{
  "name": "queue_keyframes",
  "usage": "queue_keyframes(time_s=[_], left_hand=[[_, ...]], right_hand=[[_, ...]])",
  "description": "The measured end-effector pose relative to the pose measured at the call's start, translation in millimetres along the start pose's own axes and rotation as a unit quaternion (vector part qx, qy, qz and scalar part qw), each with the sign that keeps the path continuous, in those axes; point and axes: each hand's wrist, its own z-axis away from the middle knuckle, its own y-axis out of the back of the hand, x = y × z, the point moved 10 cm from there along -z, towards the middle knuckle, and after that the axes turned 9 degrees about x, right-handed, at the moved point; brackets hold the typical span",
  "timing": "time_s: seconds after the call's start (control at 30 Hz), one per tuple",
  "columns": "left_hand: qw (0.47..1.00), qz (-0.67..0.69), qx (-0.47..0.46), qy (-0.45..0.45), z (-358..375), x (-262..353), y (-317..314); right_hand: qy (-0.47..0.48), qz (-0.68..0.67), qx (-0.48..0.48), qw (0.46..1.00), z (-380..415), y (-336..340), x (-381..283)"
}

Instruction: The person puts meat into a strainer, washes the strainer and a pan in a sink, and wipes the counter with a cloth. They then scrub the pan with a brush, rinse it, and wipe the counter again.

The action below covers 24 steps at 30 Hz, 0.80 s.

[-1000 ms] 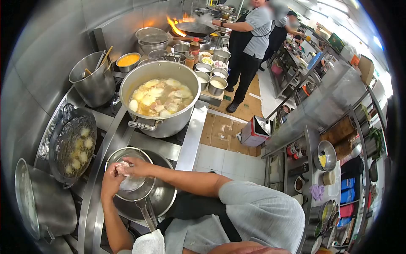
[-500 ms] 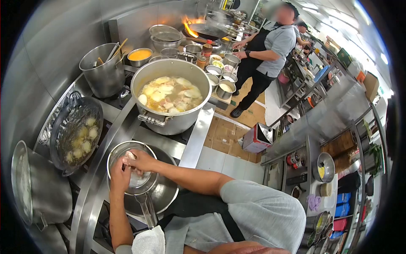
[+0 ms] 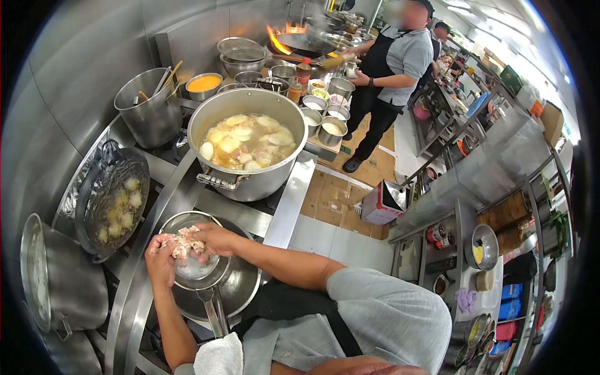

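Both my hands hold one pale, coated lump of raw-looking food (image 3: 182, 244) over a handled metal pan (image 3: 201, 272), whose bowl rests on a larger steel bowl (image 3: 240, 284). My left hand (image 3: 161, 256) grips the lump from the left, and my right hand (image 3: 214, 240) is wrapped on its right side. Left of them, a black wok (image 3: 100, 187) contains oil with several pale yellow pieces frying. Beyond my hands stands a large pot (image 3: 265, 181) of broth with pale chunks.
A co-worker (image 3: 406, 62) stands beyond the pot near a flaming wok (image 3: 306, 45). Tall steel pots (image 3: 81, 294) (image 3: 153, 119) line the left wall. Small containers (image 3: 331, 130) sit past the big pot. A box (image 3: 382, 206) is on the floor; shelves (image 3: 456, 234) are at right.
My hands have moved slightly apart and up-left, showing more of the lump between them. The co-worker's arms have shifted, and a brush-like tool now shows near the flaming wok.
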Motion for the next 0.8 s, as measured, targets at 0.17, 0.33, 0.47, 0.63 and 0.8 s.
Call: queue_keyframes(time_s=[0.17, 0.33, 0.47, 0.63, 0.8], left_hand=[[0.948, -0.309, -0.017, -0.067, 10.4, -3.8, -17.1], [0.904, -0.409, -0.026, -0.119, 24.1, 13.0, -33.2], [0.883, -0.423, -0.065, -0.193, 33.1, 25.8, -46.6], [0.845, -0.505, -0.038, -0.172, 16.6, 6.5, -26.9], [0.922, -0.378, -0.017, -0.081, 2.1, -3.7, -9.0]], right_hand=[[-0.015, -0.064, 0.044, 0.997, -10.2, 16.4, 14.8], [0.057, 0.025, -0.006, 0.998, -8.1, 9.6, 7.9], [0.029, 0.162, -0.062, 0.984, 2.7, -10.7, 3.7], [0.019, 0.140, -0.040, 0.989, -14.1, 3.8, 20.5], [0.051, 0.118, -0.017, 0.992, -16.0, 14.3, 15.6]])
